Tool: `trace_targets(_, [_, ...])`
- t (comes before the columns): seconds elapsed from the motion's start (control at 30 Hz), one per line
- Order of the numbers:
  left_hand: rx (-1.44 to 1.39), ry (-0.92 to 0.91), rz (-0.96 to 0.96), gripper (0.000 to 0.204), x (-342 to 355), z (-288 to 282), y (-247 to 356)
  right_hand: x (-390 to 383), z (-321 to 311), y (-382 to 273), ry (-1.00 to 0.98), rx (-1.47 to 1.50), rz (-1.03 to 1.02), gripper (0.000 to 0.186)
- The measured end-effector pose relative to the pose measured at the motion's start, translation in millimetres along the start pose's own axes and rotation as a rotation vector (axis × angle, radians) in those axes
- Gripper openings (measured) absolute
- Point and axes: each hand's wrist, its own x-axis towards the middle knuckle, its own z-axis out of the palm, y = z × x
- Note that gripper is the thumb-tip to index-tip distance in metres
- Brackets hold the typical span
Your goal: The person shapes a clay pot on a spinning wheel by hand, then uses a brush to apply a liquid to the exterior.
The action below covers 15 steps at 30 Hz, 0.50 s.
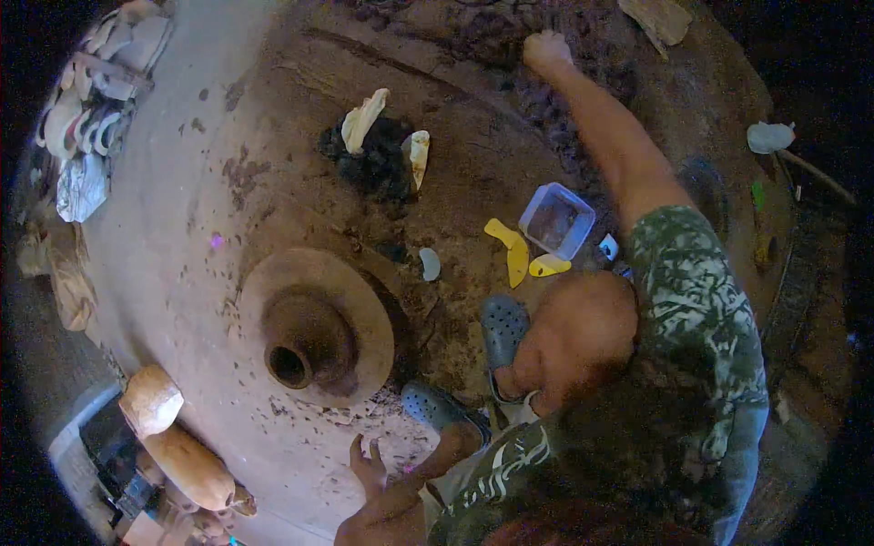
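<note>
My right hand [548, 56] reaches to the top of the view, fingers curled down onto dark, lumpy clay [492, 36]; whatever they grip is hidden. My left hand [370, 462] hangs low beside my leg, fingers apart and holding nothing. Between them, a brown clay vessel [309, 341] with a narrow open neck stands on a round disc [360, 296]. Right of it lie a small grey curved piece [430, 264], yellow flat shapes [514, 257] and a clear plastic tub [572, 238]. A dark heap [364, 173] carries two pale pieces [362, 123].
My sandalled feet [428, 408] rest on the dirty floor [173, 273]. At the left edge are stacked pale pieces [91, 118] and a silvery bundle [82, 187]; lower left, a long tan object [187, 464]. A stick [819, 182] lies at the right.
</note>
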Motion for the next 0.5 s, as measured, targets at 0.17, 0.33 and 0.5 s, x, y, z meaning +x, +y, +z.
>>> trace_targets(0.17, [-0.086, -0.012, -0.135, 0.042, -10.9, 9.1, -7.8, 1.8, -16.9, -18.5, -0.107, 0.103, 0.061, 0.024])
trace_targets(0.33, [-0.211, -0.035, -0.265, 0.046, -10.9, 31.1, -56.1, -8.6, 2.9, 11.9, -0.006, 0.217, 0.026, 0.021])
trace_targets(0.5, [-0.176, -0.054, -0.224, 0.047, -24.7, 32.6, -41.3, -4.2, 10.7, 15.4, -0.088, 0.074, -0.067, 0.023])
